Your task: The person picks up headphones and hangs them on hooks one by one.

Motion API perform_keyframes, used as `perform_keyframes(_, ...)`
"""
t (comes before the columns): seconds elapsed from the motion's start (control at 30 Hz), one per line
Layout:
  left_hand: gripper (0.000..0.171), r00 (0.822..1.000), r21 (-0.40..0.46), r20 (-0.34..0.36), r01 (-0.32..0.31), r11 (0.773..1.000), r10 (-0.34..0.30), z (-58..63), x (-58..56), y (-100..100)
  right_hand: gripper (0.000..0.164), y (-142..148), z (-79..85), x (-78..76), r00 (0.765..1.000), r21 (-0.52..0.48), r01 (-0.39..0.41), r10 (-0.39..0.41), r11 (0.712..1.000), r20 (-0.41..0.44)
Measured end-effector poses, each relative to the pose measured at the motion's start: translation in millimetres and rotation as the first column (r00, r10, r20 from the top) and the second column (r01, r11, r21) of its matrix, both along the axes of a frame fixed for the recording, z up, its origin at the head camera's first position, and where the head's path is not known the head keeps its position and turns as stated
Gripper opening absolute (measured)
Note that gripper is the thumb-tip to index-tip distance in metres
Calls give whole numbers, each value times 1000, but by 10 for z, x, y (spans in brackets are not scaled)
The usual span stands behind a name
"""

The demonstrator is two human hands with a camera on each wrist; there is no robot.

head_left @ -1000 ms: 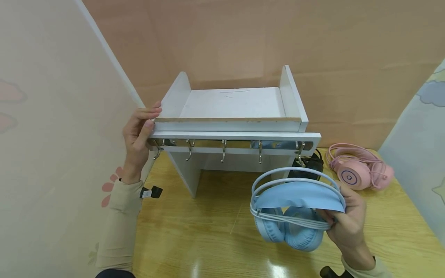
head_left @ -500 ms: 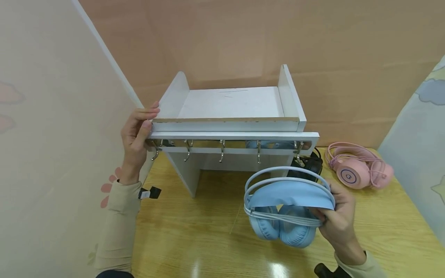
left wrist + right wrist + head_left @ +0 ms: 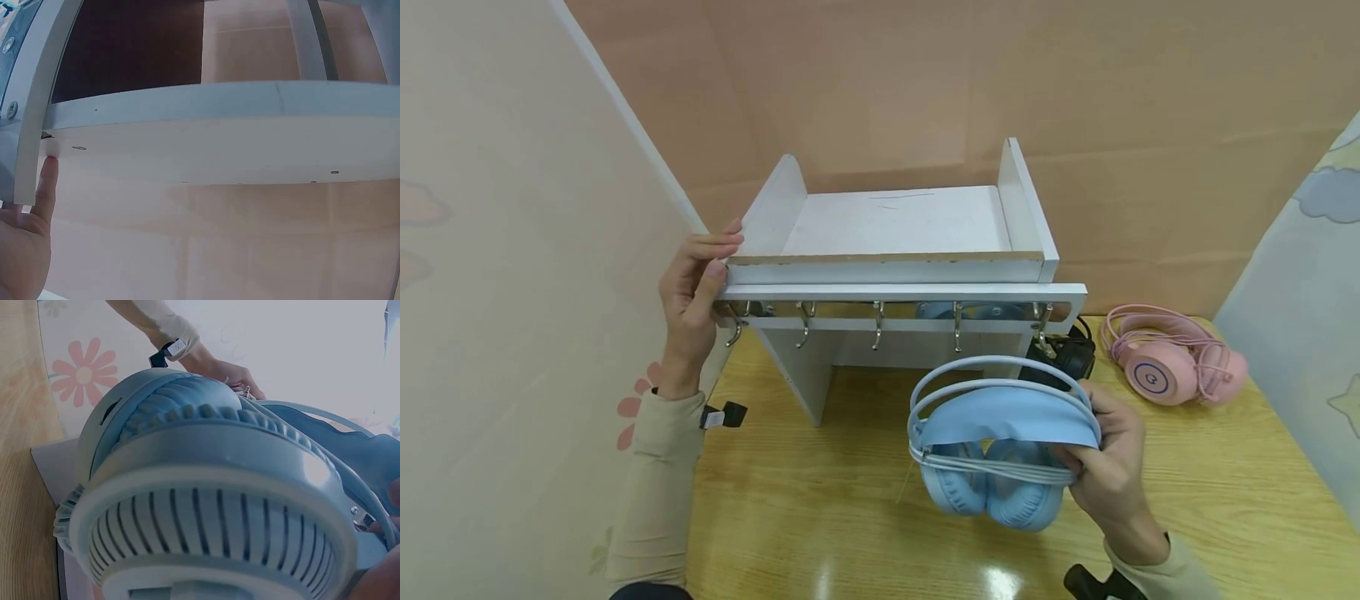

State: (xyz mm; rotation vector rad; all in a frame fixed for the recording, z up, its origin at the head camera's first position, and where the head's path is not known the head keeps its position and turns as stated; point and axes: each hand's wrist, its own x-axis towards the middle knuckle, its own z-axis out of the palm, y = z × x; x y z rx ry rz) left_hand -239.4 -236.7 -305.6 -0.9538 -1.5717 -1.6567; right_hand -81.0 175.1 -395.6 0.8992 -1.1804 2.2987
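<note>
My right hand (image 3: 1111, 471) grips light blue headphones (image 3: 1007, 417) by the right side of the headband, with the bundled cable across the front. They hang in front of the right part of a white shelf (image 3: 880, 271). Up close in the right wrist view, an ear cup (image 3: 212, 506) with slotted housing fills the middle. My left hand (image 3: 691, 300) holds the shelf's left end, thumb at the front and fingers over the side. A row of several metal hooks (image 3: 878, 325) runs along the shelf's front rail. In the left wrist view, one finger (image 3: 47, 187) touches the panel's underside.
Pink headphones (image 3: 1172, 358) lie on the wooden table (image 3: 820, 517) at the right. Black headphones (image 3: 1071, 354) sit behind the shelf's right end, partly hidden. A pale wall (image 3: 535, 292) stands close on the left, with a brown backdrop (image 3: 880, 92) behind.
The right hand has moved left with the blue headphones, bringing them closer to the shelf's middle. The left hand keeps its hold on the shelf.
</note>
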Motion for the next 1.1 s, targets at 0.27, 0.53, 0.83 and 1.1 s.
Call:
perform_keyframes(0.27, 26, 1000, -13, -8, -29, 999, 29, 2, 3, 10, 45, -80, 26, -1, 1000, 18, -14, 14, 1000, -10)
perform_keyframes(0.53, 26, 999, -25, -12, -44, 999, 43, 11, -1, -1, 46, -172, 31, -3, 1000, 11, -20, 20, 1000, -5)
perform_keyframes(0.83, 27, 998, -39, -22, -65, 997, 64, 26, -16, -20, 41, -333, 29, -7, 1000, 42, -6, 5, 999, 4)
perform_keyframes(1.1, 26, 999, -32, -26, -47, 998, 46, 16, -20, -11, 39, -404, 37, -20, 1000, 70, 15, -15, 997, 6)
